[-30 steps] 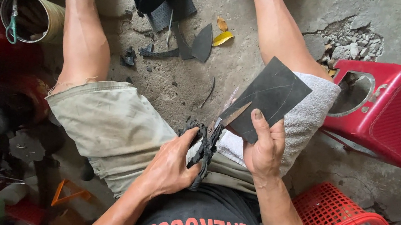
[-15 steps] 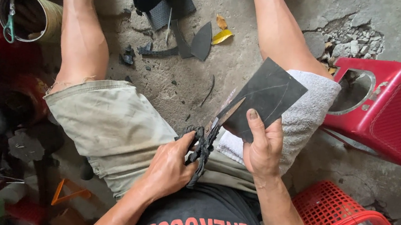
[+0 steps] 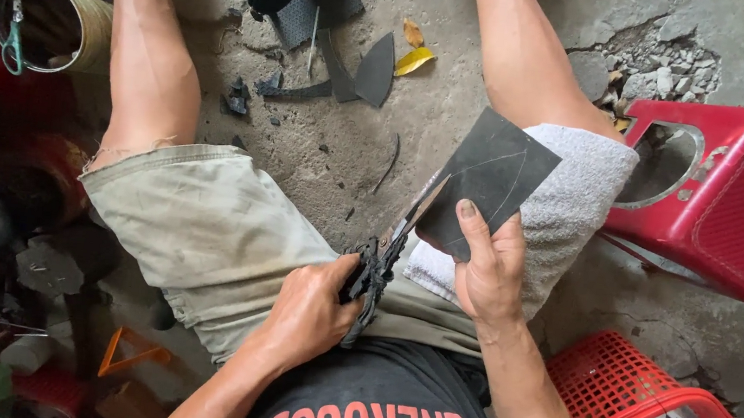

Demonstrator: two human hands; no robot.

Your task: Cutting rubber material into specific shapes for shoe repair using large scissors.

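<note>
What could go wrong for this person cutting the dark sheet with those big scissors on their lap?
The right hand pinches the dark sheet close to the scissors, so its thumb might get nicked. The left hand works the blades just above the thigh, where only a white towel covers one leg; a slip could cut skin. The cut may also wander off the faint line drawn on the sheet.

Dark grey sheet, pale line marks; white towel; red stool; khaki shorts.

Head camera, looking steeply down, close over lap.
</note>
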